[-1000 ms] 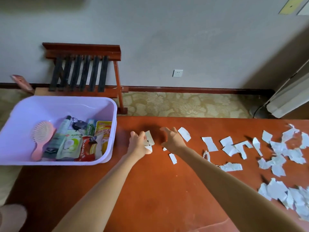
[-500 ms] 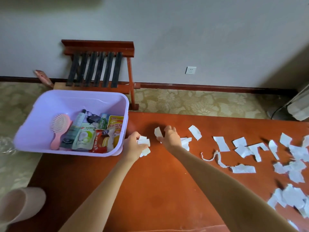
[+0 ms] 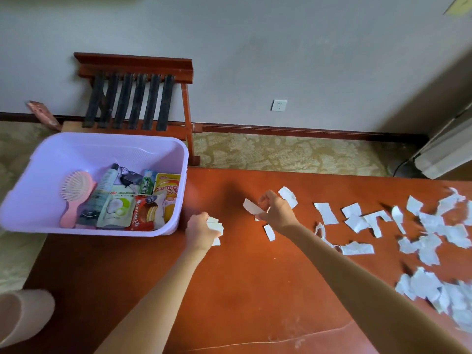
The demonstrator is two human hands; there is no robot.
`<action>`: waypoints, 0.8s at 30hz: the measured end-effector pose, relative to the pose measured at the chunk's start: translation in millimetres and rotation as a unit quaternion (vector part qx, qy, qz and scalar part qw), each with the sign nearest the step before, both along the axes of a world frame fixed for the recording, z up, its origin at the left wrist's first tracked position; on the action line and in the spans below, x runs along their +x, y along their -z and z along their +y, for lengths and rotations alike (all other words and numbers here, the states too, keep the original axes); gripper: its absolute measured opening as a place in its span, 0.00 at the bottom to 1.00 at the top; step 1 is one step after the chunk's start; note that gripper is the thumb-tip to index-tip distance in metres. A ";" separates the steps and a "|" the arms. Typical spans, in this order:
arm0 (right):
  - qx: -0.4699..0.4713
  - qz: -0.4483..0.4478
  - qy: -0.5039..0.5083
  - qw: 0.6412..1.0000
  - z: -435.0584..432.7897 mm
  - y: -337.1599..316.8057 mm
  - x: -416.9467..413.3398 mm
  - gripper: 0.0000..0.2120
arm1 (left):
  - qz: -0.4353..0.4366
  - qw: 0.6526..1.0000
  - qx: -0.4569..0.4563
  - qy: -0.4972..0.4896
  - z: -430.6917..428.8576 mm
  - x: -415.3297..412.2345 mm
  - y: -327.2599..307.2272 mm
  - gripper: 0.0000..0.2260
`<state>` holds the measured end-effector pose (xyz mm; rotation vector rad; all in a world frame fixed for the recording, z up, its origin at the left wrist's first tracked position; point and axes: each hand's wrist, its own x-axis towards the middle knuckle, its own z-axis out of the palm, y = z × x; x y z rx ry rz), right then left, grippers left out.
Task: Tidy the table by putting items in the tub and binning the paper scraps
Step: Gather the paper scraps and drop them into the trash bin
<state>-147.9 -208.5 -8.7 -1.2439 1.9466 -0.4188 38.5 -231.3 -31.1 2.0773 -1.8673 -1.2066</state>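
Head view: her left hand (image 3: 200, 229) clenches a wad of gathered scraps (image 3: 215, 226) beside the filled lilac tub (image 3: 163, 232), freeing the right hand (image 3: 274, 212) to pinch another scrap (image 3: 250, 206) off the table (image 3: 242, 290).

The right hand (image 3: 277, 213), which half a second earlier pressed flat on the table's loose white paper scraps, had lifted clear with one torn white paper scrap (image 3: 251, 206) pinched in its grip. The left hand (image 3: 201, 232) had drawn slightly back toward the near edge, its grip closed on a small wad of white scraps (image 3: 216, 227).
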 end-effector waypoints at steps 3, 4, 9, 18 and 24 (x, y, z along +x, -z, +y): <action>0.052 0.051 -0.084 0.994 10.8 -1.4 -17.3 0.23 | 0.004 1.000 -0.026 0.011 -0.4 -7.6 -2.9 0.14; 0.068 0.079 -0.105 0.989 12.8 -0.4 -20.0 0.25 | 0.013 0.999 -0.036 0.015 -0.6 -11.0 -4.0 0.15; 0.055 0.162 -0.089 0.981 10.0 1.2 -21.8 0.35 | 0.083 0.996 -0.031 0.015 -0.5 -28.7 -11.8 0.10; 0.080 0.210 -0.083 0.971 8.3 14.0 -18.2 0.24 | 0.062 0.993 0.046 0.092 -3.6 -49.7 -21.0 0.16; 0.039 0.048 0.042 0.997 17.9 5.3 -31.9 0.16 | 0.061 0.992 0.078 0.073 3.4 -56.8 -25.7 0.14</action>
